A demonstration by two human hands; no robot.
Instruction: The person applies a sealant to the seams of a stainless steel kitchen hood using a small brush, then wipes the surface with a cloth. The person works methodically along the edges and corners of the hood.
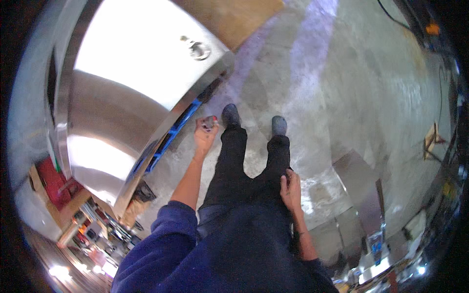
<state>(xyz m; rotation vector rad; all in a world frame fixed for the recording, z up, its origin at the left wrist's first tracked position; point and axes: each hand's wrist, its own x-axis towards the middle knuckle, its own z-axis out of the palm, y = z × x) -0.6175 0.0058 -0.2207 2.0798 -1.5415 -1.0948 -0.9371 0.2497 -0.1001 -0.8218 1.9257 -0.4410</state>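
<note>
My left hand (204, 137) is out in front of me beside the steel table. Its fingers are closed round a small greyish object with a red end (209, 122), whose kind I cannot make out. Close by on the left is the shiny steel tabletop (122, 100), with a round metal ring-shaped piece (199, 50) near its far right corner. My right hand (291, 191) hangs beside my right thigh. Its thumb and fingers are loosely bent and apart, and I see nothing held in them.
Blue bars (168, 139) show under the table's edge. A brown board (234, 17) lies beyond it. Grey panels (359, 183) lie on the concrete floor (312, 97) at right, with a small wooden stand (431, 139) farther right. Clutter and a red box (51, 180) sit at lower left.
</note>
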